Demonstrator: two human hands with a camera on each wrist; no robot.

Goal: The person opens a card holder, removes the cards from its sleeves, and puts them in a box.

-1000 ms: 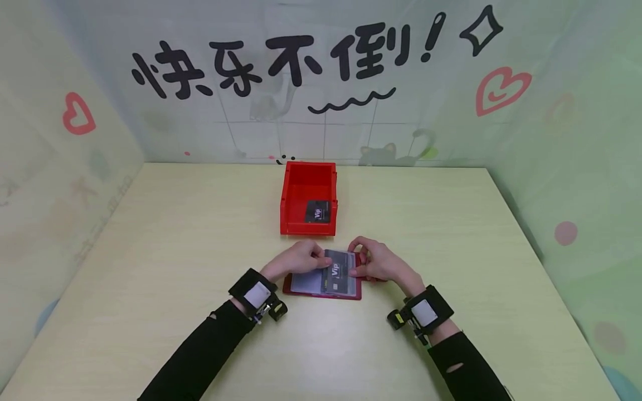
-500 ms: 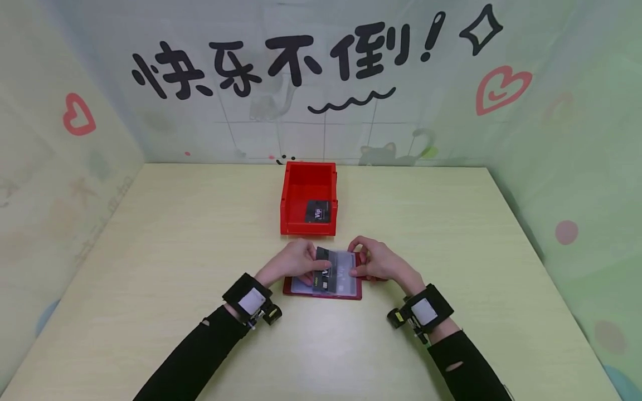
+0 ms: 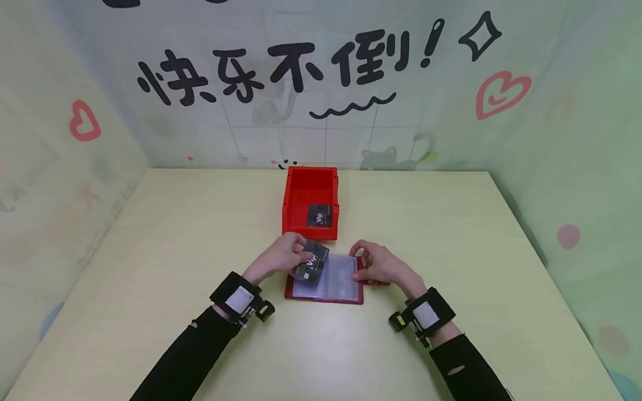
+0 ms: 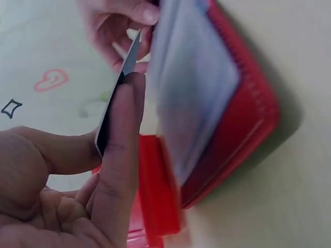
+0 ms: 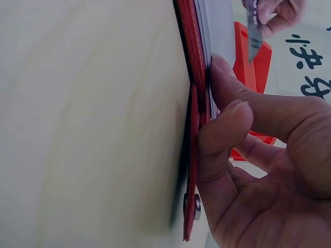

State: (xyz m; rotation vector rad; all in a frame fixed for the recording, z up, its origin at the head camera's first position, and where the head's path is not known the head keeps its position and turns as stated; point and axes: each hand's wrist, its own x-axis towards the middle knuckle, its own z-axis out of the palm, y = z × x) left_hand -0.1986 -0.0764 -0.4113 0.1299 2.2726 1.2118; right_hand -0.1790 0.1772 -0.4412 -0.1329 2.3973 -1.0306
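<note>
In the head view my left hand pinches a black card printed "Vip" between thumb and fingers. The card is tilted, above the left part of an open red card holder with clear plastic sleeves. Seen edge-on in the left wrist view, the card is clear of the sleeves. My right hand grips the holder's right edge, its thumb on the sleeves. A red strap with a metal snap runs along its fingers in the right wrist view.
Just behind the card holder stands a red bin, with another black "Vip" card lying inside near its front wall. All rests on a pale wooden table, enclosed at the back and sides by printed cloth walls.
My left hand has drawn the black card leftward off the sleeves and now holds it raised and tilted. My right hand stays at the holder's edge. The head view has shifted slightly.
</note>
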